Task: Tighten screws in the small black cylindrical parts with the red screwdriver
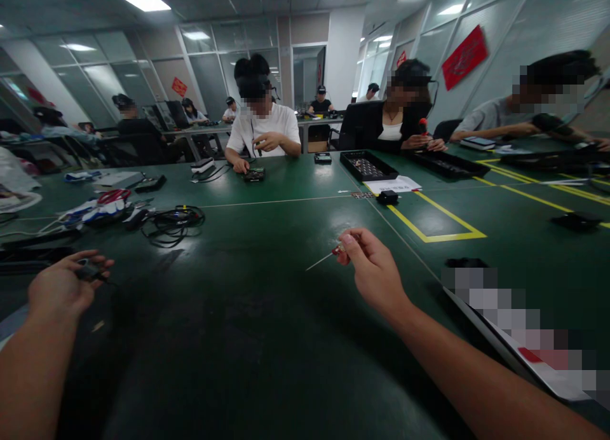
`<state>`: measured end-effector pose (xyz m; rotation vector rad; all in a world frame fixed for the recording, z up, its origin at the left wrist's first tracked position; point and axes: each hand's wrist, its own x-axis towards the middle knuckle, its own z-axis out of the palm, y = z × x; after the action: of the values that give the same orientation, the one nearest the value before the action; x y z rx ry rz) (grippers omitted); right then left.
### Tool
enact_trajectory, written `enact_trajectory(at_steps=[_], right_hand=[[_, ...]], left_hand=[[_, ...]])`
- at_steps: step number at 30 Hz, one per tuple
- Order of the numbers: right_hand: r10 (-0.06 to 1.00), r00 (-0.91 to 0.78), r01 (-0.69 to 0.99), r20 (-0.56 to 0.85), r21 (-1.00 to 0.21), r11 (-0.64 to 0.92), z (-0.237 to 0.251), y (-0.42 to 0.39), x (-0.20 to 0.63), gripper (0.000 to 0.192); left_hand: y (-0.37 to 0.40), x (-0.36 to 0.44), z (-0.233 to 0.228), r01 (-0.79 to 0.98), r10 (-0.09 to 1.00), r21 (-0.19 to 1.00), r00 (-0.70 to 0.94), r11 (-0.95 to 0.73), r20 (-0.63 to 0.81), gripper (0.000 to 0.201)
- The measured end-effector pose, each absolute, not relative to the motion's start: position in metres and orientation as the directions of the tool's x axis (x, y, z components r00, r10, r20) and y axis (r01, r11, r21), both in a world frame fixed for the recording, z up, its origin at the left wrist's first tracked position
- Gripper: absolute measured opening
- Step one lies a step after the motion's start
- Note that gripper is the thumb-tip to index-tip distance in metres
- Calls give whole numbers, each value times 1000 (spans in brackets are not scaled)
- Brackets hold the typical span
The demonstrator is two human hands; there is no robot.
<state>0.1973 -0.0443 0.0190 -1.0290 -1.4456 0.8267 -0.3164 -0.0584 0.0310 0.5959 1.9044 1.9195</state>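
1. While I watch through the head camera, my right hand (374,265) pinches a screwdriver (337,250) between thumb and fingers, narrow on its reddish handle; the bare shaft juts out to the left of those fingertips, angled slightly towards me.
2. My left hand (61,287), well apart from the right, has its fingers half curled about a small dark device (88,270), with what looks like a thin cord trailing off past the fingertips. How firmly they hold it, I can't tell.
3. Both hands appear raised over the green table (229,364). Beyond my left fingers and to their right lies a coil of black cables (174,222); I judge the trailing cord could snag there if that hand swept forward.
4. With so little of the handle showing, I can't judge how secure the right grip is. A loose pinch could let the screwdriver roll or drop, and a careless swing leftwards could lead with the tip.
5. Past my right fingertips sits a black block (387,198), near the yellow tape (452,238). Reaching ahead without looking could knock it with the knuckles.
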Motion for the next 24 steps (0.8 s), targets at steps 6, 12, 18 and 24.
enact_trajectory(at_steps=[6,12,18,24], right_hand=[[934,6,177,357,-920,351,20,-46,198,26],[926,1,216,377,-904,368,18,-44,197,27],[912,20,214,411,-892,398,25,-47,199,28],[879,-22,421,477,-793,440,52,-66,202,29]], left_hand=[[-56,-281,48,-34,486,999,-872,39,-48,35],[-48,-216,54,149,721,989,-682,-24,120,24],[-43,-130,41,452,961,884,-173,-117,216,20],[-29,-47,22,433,971,869,124,-240,207,23]])
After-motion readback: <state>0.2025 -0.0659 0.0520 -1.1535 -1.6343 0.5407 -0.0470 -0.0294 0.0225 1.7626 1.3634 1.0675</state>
